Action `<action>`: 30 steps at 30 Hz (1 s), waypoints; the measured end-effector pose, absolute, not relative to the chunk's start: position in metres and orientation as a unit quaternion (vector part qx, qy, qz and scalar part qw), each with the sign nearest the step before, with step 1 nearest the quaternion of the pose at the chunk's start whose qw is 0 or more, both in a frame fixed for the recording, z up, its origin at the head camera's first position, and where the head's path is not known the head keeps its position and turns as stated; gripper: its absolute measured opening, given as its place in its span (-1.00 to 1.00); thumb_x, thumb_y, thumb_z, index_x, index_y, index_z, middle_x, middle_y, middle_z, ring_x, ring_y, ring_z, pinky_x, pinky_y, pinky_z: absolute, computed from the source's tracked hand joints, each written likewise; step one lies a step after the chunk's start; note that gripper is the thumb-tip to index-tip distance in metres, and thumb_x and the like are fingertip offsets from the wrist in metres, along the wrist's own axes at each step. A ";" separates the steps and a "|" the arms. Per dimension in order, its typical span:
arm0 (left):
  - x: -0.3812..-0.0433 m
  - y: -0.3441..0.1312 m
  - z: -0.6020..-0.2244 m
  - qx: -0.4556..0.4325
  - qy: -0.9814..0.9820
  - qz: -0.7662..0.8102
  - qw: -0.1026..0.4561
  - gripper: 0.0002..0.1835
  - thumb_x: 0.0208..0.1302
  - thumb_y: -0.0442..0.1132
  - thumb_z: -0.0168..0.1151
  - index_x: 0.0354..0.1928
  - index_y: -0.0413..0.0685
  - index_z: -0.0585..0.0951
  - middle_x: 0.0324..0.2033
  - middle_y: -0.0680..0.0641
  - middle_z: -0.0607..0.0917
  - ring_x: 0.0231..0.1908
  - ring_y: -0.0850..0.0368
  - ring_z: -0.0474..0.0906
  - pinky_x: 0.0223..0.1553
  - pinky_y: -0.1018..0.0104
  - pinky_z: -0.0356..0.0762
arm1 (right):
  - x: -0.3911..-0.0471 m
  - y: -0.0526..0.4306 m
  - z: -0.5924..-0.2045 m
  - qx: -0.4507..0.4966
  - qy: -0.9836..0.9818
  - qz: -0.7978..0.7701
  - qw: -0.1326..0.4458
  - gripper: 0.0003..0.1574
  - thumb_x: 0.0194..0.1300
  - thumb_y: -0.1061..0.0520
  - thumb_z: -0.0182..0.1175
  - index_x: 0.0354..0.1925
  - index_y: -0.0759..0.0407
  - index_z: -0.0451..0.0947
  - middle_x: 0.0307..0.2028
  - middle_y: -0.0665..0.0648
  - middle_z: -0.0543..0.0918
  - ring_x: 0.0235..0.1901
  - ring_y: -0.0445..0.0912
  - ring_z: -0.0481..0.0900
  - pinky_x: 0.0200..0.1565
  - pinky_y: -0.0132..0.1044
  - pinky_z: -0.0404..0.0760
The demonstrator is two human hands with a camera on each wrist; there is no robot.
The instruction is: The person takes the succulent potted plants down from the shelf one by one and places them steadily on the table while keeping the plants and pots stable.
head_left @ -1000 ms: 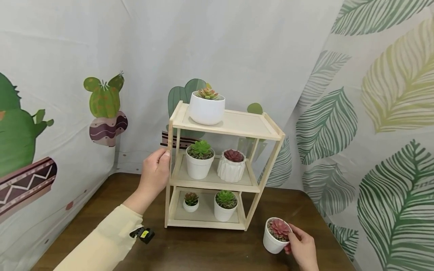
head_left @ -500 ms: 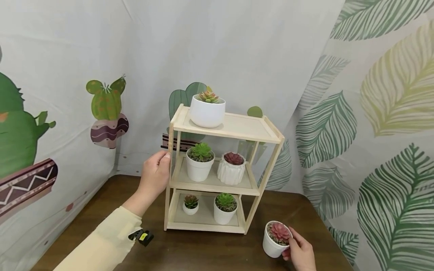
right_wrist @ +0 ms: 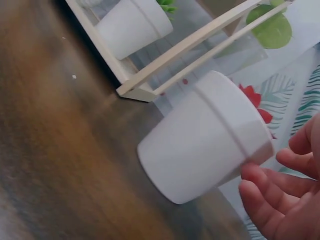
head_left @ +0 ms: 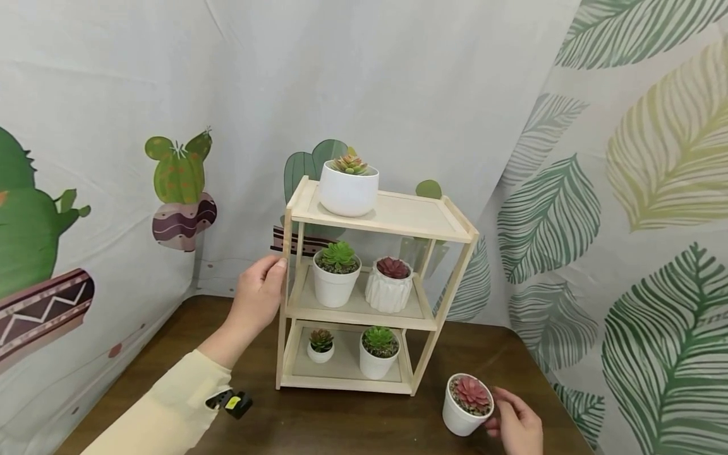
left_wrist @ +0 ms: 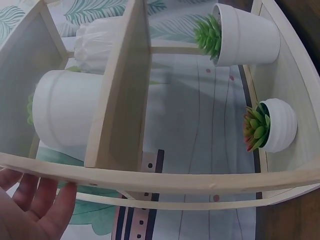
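My left hand (head_left: 258, 291) grips the left front post of a three-tier wooden shelf (head_left: 364, 322); its fingertips show behind the post in the left wrist view. At the lower right, my right hand (head_left: 516, 422) is beside a white pot (head_left: 459, 422) with a red succulent (head_left: 471, 394). The pot stands upright on the table. In the right wrist view, the fingers are loosely bent at the pot's rim, with a fingertip (right_wrist: 253, 172) at its side and the thumb apart from it. Whether that fingertip touches the pot is hard to tell.
On the shelf's top sits a round white pot (head_left: 348, 193). The middle tier holds a green succulent pot (head_left: 334, 287) and a ribbed pot (head_left: 388, 292). Below are a tiny pot (head_left: 321, 356) and another green succulent pot (head_left: 378, 365). Printed curtains surround the brown table (head_left: 352, 423).
My right hand has loosened from the red succulent's pot and drawn slightly right. The pot stays on the table. My left hand remains on the shelf post.
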State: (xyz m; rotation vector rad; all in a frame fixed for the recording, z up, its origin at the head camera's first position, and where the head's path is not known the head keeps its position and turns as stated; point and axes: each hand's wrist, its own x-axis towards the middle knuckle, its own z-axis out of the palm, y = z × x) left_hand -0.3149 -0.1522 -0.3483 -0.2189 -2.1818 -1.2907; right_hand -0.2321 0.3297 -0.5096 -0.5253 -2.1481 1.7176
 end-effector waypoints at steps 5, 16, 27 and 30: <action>-0.311 -0.158 -0.346 -0.096 -0.815 -0.508 0.263 -0.52 0.62 0.10 -0.09 0.08 -0.09 0.67 -0.24 -0.16 0.68 -0.31 0.01 0.56 -0.35 0.26 0.62 | -0.233 0.334 -0.496 -0.189 -0.758 0.578 0.236 -0.70 0.49 0.15 0.14 -0.01 0.29 0.70 -0.46 -0.43 0.68 -0.58 -0.26 0.70 -0.55 -0.30 0.69; -0.295 -0.161 -0.340 -0.121 -0.809 -0.541 0.197 -0.53 0.58 0.05 0.02 0.33 -0.05 0.47 0.14 -0.21 0.61 0.01 -0.09 0.62 -0.18 0.25 0.70 | -0.240 0.321 -0.457 -0.131 -0.796 0.546 0.225 -0.60 0.54 0.00 0.15 0.16 0.21 0.64 -0.35 -0.48 0.66 -0.39 -0.30 0.74 -0.38 -0.25 0.77; -0.283 -0.166 -0.323 -0.155 -0.798 -0.568 0.128 -0.38 0.59 -0.02 0.03 0.58 0.02 0.22 0.41 -0.31 0.43 0.32 -0.26 0.48 0.09 -0.12 0.69 | -0.252 0.293 -0.406 0.006 -0.824 0.516 0.236 -0.58 0.60 0.08 0.06 0.30 0.14 0.54 0.00 0.08 0.78 -0.30 -0.31 0.74 -0.30 -0.33 0.76; -0.276 -0.167 -0.313 -0.169 -0.793 -0.576 0.103 -0.34 0.60 -0.03 0.02 0.62 0.06 0.14 0.48 -0.31 0.34 0.39 -0.31 0.40 0.15 -0.21 0.64 | -0.255 0.287 -0.391 0.036 -0.827 0.511 0.231 -0.54 0.62 0.07 0.03 0.36 0.16 0.49 0.13 0.33 0.71 -0.26 -0.30 0.74 -0.26 -0.33 0.76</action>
